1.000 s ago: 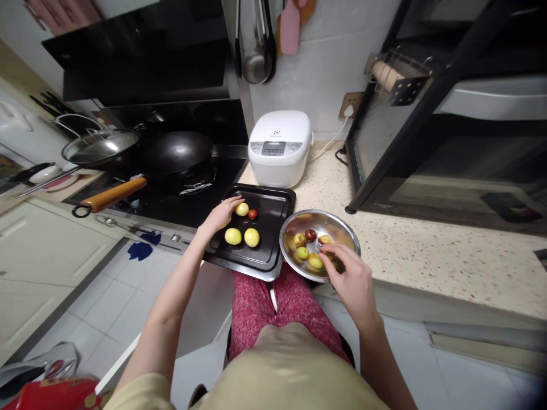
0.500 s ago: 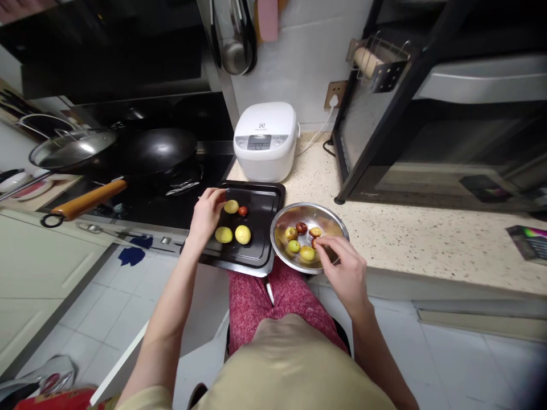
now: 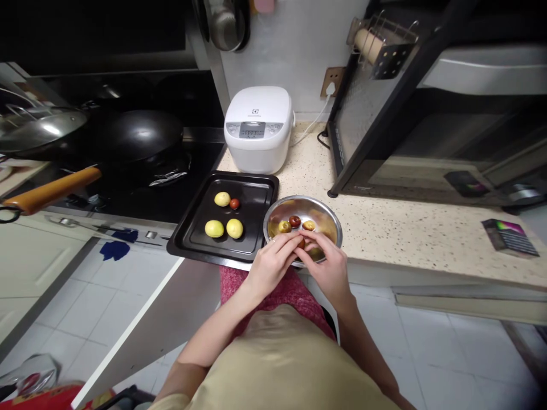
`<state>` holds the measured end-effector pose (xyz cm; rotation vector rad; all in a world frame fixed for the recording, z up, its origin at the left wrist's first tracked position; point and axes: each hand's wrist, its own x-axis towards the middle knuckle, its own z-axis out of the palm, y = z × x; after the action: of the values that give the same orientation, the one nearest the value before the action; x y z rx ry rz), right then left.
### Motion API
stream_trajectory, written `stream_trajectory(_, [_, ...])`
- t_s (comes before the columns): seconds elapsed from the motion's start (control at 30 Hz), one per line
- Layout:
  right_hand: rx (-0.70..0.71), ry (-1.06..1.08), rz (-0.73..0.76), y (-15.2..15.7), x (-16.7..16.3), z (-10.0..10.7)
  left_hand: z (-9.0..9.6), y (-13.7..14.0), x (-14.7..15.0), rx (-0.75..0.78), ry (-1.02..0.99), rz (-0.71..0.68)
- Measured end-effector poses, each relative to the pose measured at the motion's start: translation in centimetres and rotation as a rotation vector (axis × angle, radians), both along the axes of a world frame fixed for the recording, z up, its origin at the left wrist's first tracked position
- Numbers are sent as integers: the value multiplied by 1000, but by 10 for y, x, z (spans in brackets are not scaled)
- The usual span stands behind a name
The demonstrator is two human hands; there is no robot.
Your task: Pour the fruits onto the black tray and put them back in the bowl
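Note:
My left hand (image 3: 273, 263) and my right hand (image 3: 325, 261) meet over the steel bowl (image 3: 336, 223), fingertips pressed together. Between them shows part of a small reddish-brown fruit (image 3: 301, 244), mostly covered by the fingers. Inside the bowl, beyond my fingertips, lie a dark red fruit (image 3: 294, 221), a blotchy yellow-green fruit (image 3: 284, 226) and a yellow and brown fruit (image 3: 309, 226); my hands hide the near part. Left of the bowl, a black baking tray (image 3: 192, 242) carries a small red fruit (image 3: 235, 204) and three larger yellow-green fruits (image 3: 214, 229).
Behind the tray stands a white rice cooker (image 3: 258, 131), plugged in at the wall. A wok (image 3: 143, 134) with a wooden handle sits on the stove to the left. At right are a black-framed rack (image 3: 342, 154) and a small dark box (image 3: 510, 238) on the speckled counter (image 3: 384, 228).
My left hand has left the fruits on the tray and moved right to the bowl. It now meets my right hand at the reddish-brown fruit. The whole view has shifted slightly.

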<state>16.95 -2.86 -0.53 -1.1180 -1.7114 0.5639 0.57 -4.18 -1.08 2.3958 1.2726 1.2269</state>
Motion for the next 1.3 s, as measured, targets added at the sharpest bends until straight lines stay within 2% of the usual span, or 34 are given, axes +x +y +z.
stream_trajectory(0.2, [-123, 4, 28, 7, 1, -4, -3, -3, -2, -58, -32, 11])
stream_trajectory(0.3, [-71, -64, -11, 19, 2, -6, 1, -3, -8, -88, -45, 25])
stream_trajectory(0.43, [-2, -192, -1, 36, 3, -9, 8, -3, -15, -116, 52, 73])
stream_trajectory(0.6, [-52, -341, 81, 44, -2, -14, 15, -4, -21, -56, 116, 65])
stream_trajectory(0.9, [-65, -389, 62, 46, -1, -18, 20, 0, -35, -47, 141, 112])
stream_trajectory(1.07, [-40, -391, 33, 47, 0, -25, 20, 20, -66, -52, 193, 227])
stream_trajectory(1.2, [-33, -368, 22, 47, 0, -26, 25, 53, -107, -122, 402, 418])
stream_trajectory(1.3, [1, -310, 26, 43, 2, -22, 27, 79, -132, -188, 588, 445])
